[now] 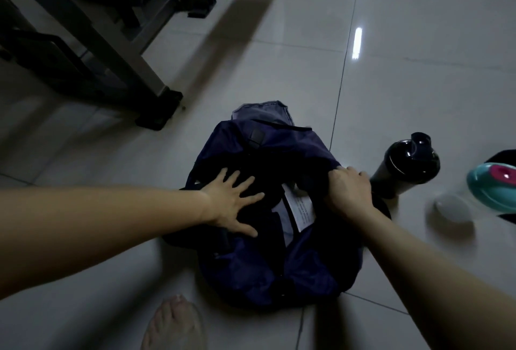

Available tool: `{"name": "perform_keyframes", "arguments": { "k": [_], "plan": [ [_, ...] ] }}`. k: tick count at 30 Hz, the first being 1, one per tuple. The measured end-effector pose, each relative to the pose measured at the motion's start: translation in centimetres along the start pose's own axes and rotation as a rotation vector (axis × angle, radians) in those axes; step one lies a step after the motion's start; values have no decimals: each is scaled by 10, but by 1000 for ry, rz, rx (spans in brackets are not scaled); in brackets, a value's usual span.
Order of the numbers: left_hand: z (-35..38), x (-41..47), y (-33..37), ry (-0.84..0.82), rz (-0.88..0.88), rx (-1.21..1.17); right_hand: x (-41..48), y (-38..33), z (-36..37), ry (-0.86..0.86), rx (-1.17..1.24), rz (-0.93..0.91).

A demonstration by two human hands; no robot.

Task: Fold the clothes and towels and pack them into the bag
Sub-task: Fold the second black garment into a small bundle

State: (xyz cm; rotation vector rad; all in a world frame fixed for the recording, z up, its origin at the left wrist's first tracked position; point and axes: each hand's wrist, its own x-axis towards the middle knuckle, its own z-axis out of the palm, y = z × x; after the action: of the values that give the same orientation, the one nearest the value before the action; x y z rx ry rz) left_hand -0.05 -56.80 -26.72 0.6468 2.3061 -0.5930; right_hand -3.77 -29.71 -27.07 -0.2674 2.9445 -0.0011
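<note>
Navy bag (268, 266); black cloth (268, 179); white label (303, 211); black bottle (405, 165); teal-pink lid (491, 185).

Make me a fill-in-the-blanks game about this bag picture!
1. The bag lies on the tiled ____.
2. The left hand presses flat on dark cloth in the ____.
3. The right hand grips the bag's edge, beside a ____ label.
Missing words: floor; bag; white.

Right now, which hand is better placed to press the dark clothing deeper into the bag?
Left: the left hand lies flat on the dark clothing; the right hand grips the edge of the bag.
</note>
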Motion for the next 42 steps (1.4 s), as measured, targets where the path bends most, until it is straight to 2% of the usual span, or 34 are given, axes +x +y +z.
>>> {"name": "perform_keyframes", "arguments": {
  "k": [3,7,12,15,19,23,26,36,42],
  "plan": [
    [4,-4,-4,3,14,26,5,16,-19,-43,67,106],
    [-1,-7,-1,32,46,110,2,39,-38,-9,147,261],
    [-15,-3,16,353,176,155,-6,27,-38,-7,211,135],
    [-24,8,17,265,219,145,-5,14,-36,20,253,34],
    [-34,28,15,116,164,146,-1,1,-25,-65,329,0],
    [-37,33,19,14,145,127,-4,-2,-3,-102,244,-11],
    [-32,27,18,15,154,132,-4,2,2,-12,216,9],
    [-21,18,15,76,172,247,1,26,-23,-4,394,224],
    [-61,3,23,185,211,164,-16,28,-26,-60,522,90]
  ]
}}
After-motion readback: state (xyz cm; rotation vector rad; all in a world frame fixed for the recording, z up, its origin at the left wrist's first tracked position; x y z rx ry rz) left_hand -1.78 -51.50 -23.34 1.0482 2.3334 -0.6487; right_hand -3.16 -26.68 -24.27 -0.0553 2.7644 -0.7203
